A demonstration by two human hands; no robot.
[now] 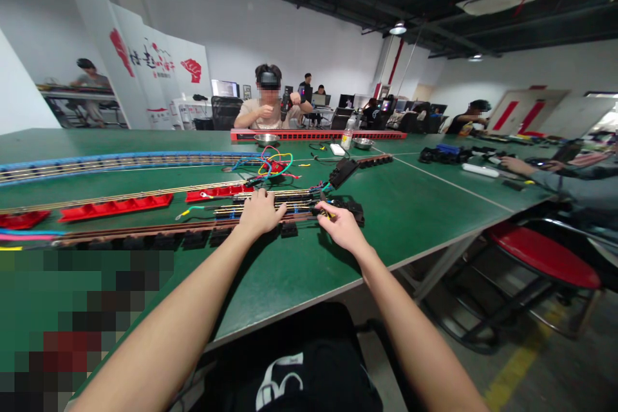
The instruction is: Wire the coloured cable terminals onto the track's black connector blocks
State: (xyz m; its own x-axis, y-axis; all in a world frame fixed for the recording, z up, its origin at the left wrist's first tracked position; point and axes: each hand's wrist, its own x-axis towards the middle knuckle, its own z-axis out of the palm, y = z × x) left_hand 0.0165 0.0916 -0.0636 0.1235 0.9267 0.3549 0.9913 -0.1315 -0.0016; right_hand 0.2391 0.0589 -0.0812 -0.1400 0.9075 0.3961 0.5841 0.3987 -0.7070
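My left hand (261,214) lies over a rail assembly of parallel metal bars (224,209) with black and blue supports, fingers down on it and thumb held apart. At the right end of these bars, my right hand (342,225) is closed in a pinch around a small dark thing with some yellow, too small to name. Just beyond its fingers sits a black end block (355,209). A second black block (344,172) with coloured wires stands tilted behind it. A short green wire with a yellow end (190,211) lies to the left of my left hand.
Red plastic holders (116,207), a long blue-edged rail (125,164) and tangled coloured wires (273,166) lie on the green table (434,219). Farther back are a red slotted strip (309,135), metal bowls (364,143) and a bottle (347,135). A person sits opposite; another person's hand (516,165) is at right.
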